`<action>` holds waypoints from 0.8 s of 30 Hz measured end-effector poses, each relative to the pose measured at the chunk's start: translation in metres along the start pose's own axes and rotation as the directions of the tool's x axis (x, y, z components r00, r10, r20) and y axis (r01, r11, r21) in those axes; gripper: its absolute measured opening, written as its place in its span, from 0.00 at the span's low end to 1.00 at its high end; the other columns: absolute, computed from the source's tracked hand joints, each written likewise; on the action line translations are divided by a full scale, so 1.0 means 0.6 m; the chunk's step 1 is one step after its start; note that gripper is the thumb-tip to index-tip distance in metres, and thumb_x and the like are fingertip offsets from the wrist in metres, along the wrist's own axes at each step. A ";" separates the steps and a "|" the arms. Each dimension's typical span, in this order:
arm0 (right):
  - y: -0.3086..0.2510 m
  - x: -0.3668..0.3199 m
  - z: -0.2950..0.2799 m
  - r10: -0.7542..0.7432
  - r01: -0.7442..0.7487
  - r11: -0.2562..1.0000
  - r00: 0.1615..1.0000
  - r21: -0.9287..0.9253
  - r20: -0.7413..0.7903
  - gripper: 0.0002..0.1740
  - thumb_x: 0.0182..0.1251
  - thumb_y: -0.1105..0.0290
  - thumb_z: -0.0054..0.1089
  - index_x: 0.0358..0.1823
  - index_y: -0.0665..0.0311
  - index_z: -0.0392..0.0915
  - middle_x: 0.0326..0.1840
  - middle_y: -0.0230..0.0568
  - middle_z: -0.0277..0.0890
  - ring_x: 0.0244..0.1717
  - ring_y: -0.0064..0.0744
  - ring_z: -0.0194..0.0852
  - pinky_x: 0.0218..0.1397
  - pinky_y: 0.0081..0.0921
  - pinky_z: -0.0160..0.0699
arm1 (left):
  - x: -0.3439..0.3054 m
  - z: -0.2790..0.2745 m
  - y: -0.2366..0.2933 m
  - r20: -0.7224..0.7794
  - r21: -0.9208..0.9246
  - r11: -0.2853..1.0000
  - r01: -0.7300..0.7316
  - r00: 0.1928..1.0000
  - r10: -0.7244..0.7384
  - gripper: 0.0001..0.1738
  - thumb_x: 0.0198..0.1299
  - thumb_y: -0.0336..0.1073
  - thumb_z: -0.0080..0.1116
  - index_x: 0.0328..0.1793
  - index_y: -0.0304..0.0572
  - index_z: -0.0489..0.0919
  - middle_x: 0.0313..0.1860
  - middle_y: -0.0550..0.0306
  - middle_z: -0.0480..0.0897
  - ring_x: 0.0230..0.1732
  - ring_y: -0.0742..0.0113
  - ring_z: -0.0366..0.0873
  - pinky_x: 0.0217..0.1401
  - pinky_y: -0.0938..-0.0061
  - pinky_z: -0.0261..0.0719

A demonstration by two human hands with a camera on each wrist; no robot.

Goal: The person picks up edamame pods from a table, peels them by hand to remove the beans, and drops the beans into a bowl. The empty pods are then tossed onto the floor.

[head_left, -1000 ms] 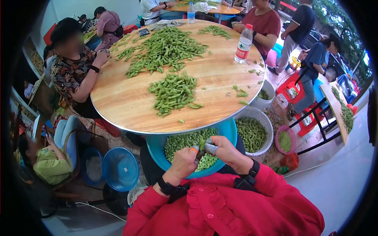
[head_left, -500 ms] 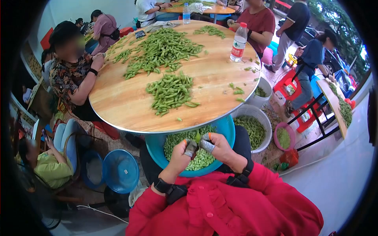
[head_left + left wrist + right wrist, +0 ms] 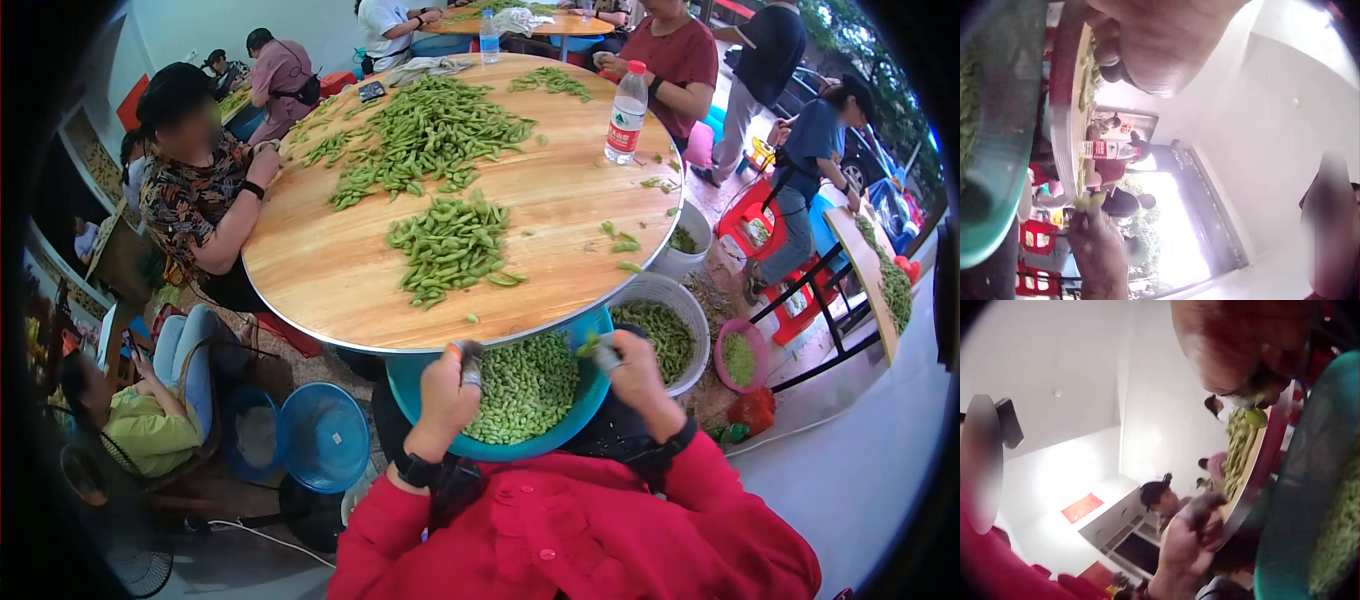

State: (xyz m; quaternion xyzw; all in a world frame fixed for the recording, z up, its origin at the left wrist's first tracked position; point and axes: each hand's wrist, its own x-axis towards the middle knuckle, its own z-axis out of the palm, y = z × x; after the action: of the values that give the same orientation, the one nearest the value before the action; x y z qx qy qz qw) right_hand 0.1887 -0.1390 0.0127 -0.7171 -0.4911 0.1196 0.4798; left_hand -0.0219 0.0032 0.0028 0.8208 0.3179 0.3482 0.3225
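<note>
My right hand point(image 3: 640, 375), its fingertip wrapped in silver, pinches a green pod point(image 3: 586, 347) over the right rim of the teal basin point(image 3: 402, 385). The pod point(image 3: 1257, 417) also shows at the fingertips in the right wrist view. My left hand point(image 3: 448, 400) is curled above the basin's left side, close to the table edge, with no item visible in it; silver and orange wrapping covers a fingertip. Shelled green beans point(image 3: 525, 390) fill the basin between the hands. On the round wooden table point(image 3: 560, 230) lie a small pod heap point(image 3: 450, 245) and a larger one point(image 3: 430, 125).
A bottle with a red cap point(image 3: 626, 113) stands at the table's right. White baskets of pods point(image 3: 655, 335) and a pink basin point(image 3: 740, 355) are on the floor at right, blue basins point(image 3: 323, 435) at left. A person in a patterned shirt point(image 3: 195, 195) sits at the table's left.
My hands, together over the basin before, have moved apart, the left toward the table edge and the right toward the basin's right rim. The green pod has gone with my right hand.
</note>
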 end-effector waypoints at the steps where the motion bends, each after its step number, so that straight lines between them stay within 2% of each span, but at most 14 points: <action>1: 0.019 -0.001 -0.022 0.076 -0.076 0.997 0.996 0.014 -0.056 0.04 0.53 0.76 0.54 0.29 0.67 0.77 0.22 0.42 0.75 0.24 0.31 0.73 0.28 0.26 0.70 | 0.018 -0.010 0.006 -0.003 0.086 0.996 0.014 1.000 -0.013 0.09 0.53 0.31 0.48 0.40 0.38 0.74 0.21 0.51 0.76 0.23 0.62 0.74 0.26 0.72 0.69; 2: 0.033 -0.002 -0.049 0.094 -0.097 0.995 0.993 -0.030 -0.074 0.05 0.54 0.76 0.53 0.30 0.67 0.78 0.20 0.40 0.74 0.22 0.26 0.70 0.26 0.25 0.68 | 0.039 -0.017 0.013 -0.008 0.170 0.985 0.025 1.000 -0.024 0.10 0.54 0.32 0.49 0.41 0.38 0.74 0.21 0.49 0.77 0.24 0.59 0.75 0.26 0.69 0.69; 3: 0.061 -0.006 -0.072 0.188 -0.198 0.971 0.979 -0.131 -0.085 0.04 0.54 0.76 0.53 0.29 0.67 0.77 0.19 0.38 0.73 0.21 0.22 0.67 0.24 0.23 0.65 | 0.057 -0.020 0.017 -0.014 0.253 0.967 0.034 0.999 -0.032 0.11 0.54 0.34 0.50 0.41 0.38 0.74 0.21 0.47 0.77 0.25 0.56 0.76 0.27 0.67 0.70; 6: 0.137 -0.027 -0.116 0.303 -0.332 0.938 0.925 -0.097 -0.232 0.03 0.51 0.77 0.53 0.25 0.70 0.74 0.14 0.33 0.65 0.18 0.20 0.59 0.21 0.23 0.58 | 0.101 -0.008 0.012 0.136 0.493 0.870 0.028 0.985 -0.109 0.13 0.53 0.37 0.53 0.42 0.39 0.74 0.21 0.47 0.77 0.25 0.50 0.76 0.27 0.64 0.71; 8: 0.199 -0.041 -0.140 0.357 -0.401 0.906 0.896 -0.135 -0.265 0.04 0.51 0.77 0.53 0.26 0.71 0.74 0.17 0.38 0.69 0.20 0.24 0.65 0.24 0.25 0.62 | 0.098 0.006 0.004 0.187 0.488 0.871 -0.051 0.981 -0.047 0.15 0.50 0.41 0.56 0.40 0.40 0.74 0.20 0.50 0.76 0.24 0.52 0.75 0.27 0.62 0.71; 11: 0.306 -0.069 -0.155 0.292 -0.369 0.922 0.864 -0.121 -0.410 0.05 0.50 0.77 0.52 0.29 0.72 0.74 0.22 0.44 0.74 0.26 0.31 0.72 0.29 0.28 0.67 | 0.055 0.019 0.004 0.287 0.471 0.854 -0.220 0.954 0.087 0.15 0.47 0.42 0.58 0.36 0.40 0.75 0.20 0.52 0.75 0.24 0.53 0.75 0.24 0.62 0.71; 12: 0.313 -0.075 -0.170 0.353 -0.444 0.876 0.856 -0.189 -0.377 0.10 0.51 0.77 0.52 0.35 0.73 0.73 0.28 0.50 0.76 0.32 0.38 0.75 0.35 0.30 0.70 | 0.042 0.013 0.023 0.304 0.429 0.862 -0.271 0.942 0.145 0.15 0.46 0.43 0.59 0.35 0.40 0.75 0.21 0.53 0.74 0.24 0.54 0.74 0.23 0.63 0.71; 14: 0.294 -0.066 -0.179 0.500 -0.610 0.760 0.769 -0.225 -0.398 0.13 0.51 0.77 0.53 0.40 0.74 0.71 0.30 0.52 0.76 0.34 0.40 0.75 0.38 0.30 0.70 | 0.042 0.007 0.047 0.313 0.373 0.865 -0.336 0.923 0.224 0.15 0.45 0.43 0.61 0.32 0.40 0.76 0.21 0.53 0.72 0.25 0.55 0.74 0.23 0.64 0.71; 16: 0.307 -0.060 -0.171 0.457 -0.542 0.829 0.798 -0.139 -0.392 0.14 0.52 0.77 0.53 0.41 0.74 0.71 0.31 0.52 0.76 0.34 0.40 0.76 0.39 0.29 0.71 | 0.053 0.005 0.060 0.313 0.350 0.859 -0.374 0.911 0.269 0.14 0.44 0.43 0.62 0.29 0.40 0.76 0.22 0.53 0.71 0.26 0.56 0.73 0.22 0.66 0.70; 17: 0.312 -0.059 -0.170 0.435 -0.507 0.856 0.809 -0.097 -0.396 0.14 0.52 0.77 0.53 0.42 0.74 0.71 0.31 0.53 0.76 0.35 0.40 0.76 0.39 0.29 0.71 | 0.067 0.007 0.072 0.285 0.359 0.863 -0.355 0.922 0.261 0.14 0.44 0.40 0.63 0.34 0.39 0.78 0.23 0.51 0.74 0.25 0.55 0.74 0.26 0.68 0.72; 20: 0.264 -0.035 -0.152 0.452 -0.512 0.845 0.838 -0.155 -0.305 0.15 0.52 0.78 0.54 0.43 0.73 0.71 0.33 0.52 0.76 0.36 0.38 0.76 0.40 0.27 0.71 | 0.119 0.032 0.071 0.215 0.305 0.904 -0.299 0.946 0.241 0.15 0.45 0.40 0.63 0.36 0.38 0.78 0.26 0.50 0.76 0.29 0.54 0.75 0.27 0.67 0.72; 21: 0.299 -0.044 -0.137 0.425 -0.460 0.885 0.860 -0.068 -0.281 0.15 0.52 0.78 0.54 0.44 0.73 0.71 0.34 0.52 0.76 0.37 0.35 0.76 0.40 0.25 0.71 | 0.139 0.047 0.066 0.174 0.296 0.905 -0.305 0.949 0.263 0.17 0.47 0.42 0.61 0.38 0.38 0.77 0.28 0.49 0.77 0.30 0.53 0.76 0.28 0.66 0.73; 22: 0.276 -0.035 -0.129 0.459 -0.486 0.871 0.854 -0.064 -0.246 0.16 0.53 0.78 0.55 0.44 0.73 0.71 0.35 0.48 0.76 0.37 0.31 0.75 0.39 0.23 0.70 | 0.157 0.060 0.063 0.185 0.337 0.892 -0.301 0.950 0.250 0.17 0.47 0.43 0.61 0.38 0.38 0.77 0.28 0.48 0.77 0.30 0.52 0.76 0.28 0.65 0.73; 24: 0.226 -0.021 -0.110 0.451 -0.437 0.892 0.872 0.114 -0.189 0.14 0.54 0.79 0.54 0.43 0.73 0.71 0.33 0.43 0.76 0.35 0.26 0.73 0.39 0.21 0.70 | 0.188 0.081 0.055 0.203 0.419 0.861 -0.287 0.954 0.219 0.18 0.48 0.44 0.60 0.39 0.37 0.76 0.28 0.47 0.78 0.29 0.51 0.76 0.29 0.65 0.73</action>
State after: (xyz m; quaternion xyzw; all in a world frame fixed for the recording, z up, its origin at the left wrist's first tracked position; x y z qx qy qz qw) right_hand 0.3050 -0.1949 -0.0663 -0.8026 -0.2554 0.1667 0.5126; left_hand 0.0882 0.0528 0.0426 0.9307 0.2532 0.2440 0.1008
